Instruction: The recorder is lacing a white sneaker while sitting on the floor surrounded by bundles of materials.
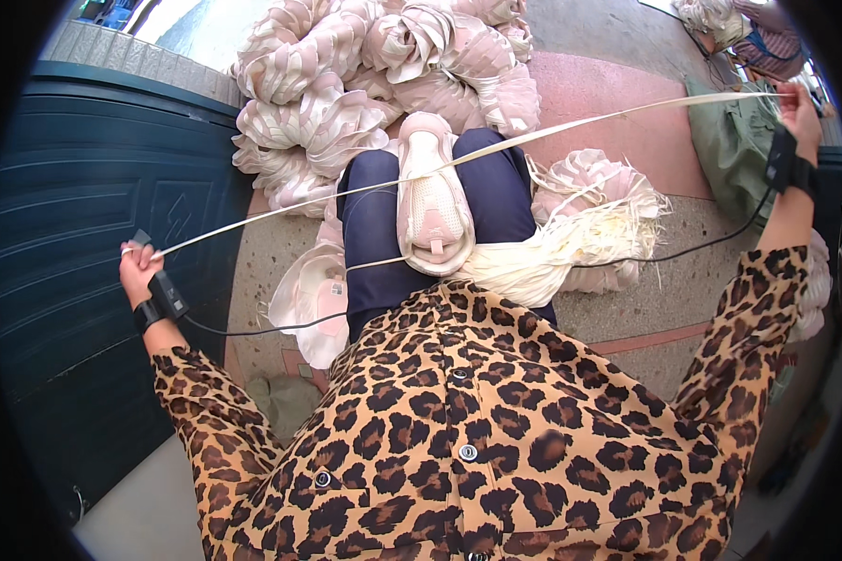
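Observation:
A pale pink and cream shoe upper (435, 217) rests on my lap, between my dark-trousered thighs, its toe pointing away from me. One long cream shoelace (692, 99) runs tautly across it, passing over its lacing area. At the far left, my left hand (138, 273) is closed on one end of this lace. My right hand (799, 120), raised at the far right, pinches the other end. A thick bundle of cream laces (543, 257) lies over my right thigh, beside the upper's heel.
Coiled stacks of pink and white shoe uppers (309, 122) are heaped beyond my knees. More uppers (313, 304) lie by my left leg. A dark blue panelled door (94, 234) stands on the left, a green sack (734, 140) at right. Black cables (262, 331) trail from both wrists.

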The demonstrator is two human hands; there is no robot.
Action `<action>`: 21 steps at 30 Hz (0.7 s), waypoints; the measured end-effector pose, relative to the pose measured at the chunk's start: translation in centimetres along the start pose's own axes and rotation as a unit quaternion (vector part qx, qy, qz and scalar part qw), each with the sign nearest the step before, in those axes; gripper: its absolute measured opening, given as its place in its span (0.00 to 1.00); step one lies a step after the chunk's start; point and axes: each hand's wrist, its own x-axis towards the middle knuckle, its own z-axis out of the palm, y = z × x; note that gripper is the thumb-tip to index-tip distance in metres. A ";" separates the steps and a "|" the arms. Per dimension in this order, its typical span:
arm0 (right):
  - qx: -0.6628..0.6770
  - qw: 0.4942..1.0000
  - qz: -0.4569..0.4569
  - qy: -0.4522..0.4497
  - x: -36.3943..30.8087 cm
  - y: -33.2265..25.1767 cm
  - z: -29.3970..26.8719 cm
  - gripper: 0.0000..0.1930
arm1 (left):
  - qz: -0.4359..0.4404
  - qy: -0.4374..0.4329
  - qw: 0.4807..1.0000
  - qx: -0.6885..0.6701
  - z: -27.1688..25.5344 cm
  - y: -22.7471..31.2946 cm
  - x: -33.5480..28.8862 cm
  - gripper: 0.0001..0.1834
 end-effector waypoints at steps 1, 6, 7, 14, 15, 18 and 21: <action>-0.007 0.998 0.020 0.051 -1.1 3.0 -0.4 0.06 | 0.035 0.058 0.997 0.033 -2.1 0.6 0.3 0.17; -0.122 0.968 0.052 -0.215 -12.6 14.1 13.7 0.14 | -0.101 0.003 0.987 0.123 1.3 -4.2 1.5 0.14; -0.147 0.937 0.075 -0.307 -15.4 15.0 17.6 0.12 | -0.148 -0.067 0.979 0.124 3.4 -6.8 1.2 0.15; -0.315 0.857 -0.079 -0.401 -26.7 18.9 30.0 0.08 | -0.264 -0.377 0.861 0.218 16.1 -23.3 -8.7 0.10; -0.375 0.846 -0.116 -0.360 -26.9 19.4 30.2 0.08 | -0.234 -0.359 0.859 0.281 17.0 -24.6 -10.2 0.11; -0.379 0.861 -0.026 -0.338 -26.9 20.5 30.5 0.08 | -0.163 -0.359 0.844 0.363 18.3 -25.8 -12.3 0.12; -0.395 0.854 -0.022 -0.337 -27.1 20.9 31.0 0.07 | -0.150 -0.362 0.833 0.392 18.4 -25.8 -12.5 0.12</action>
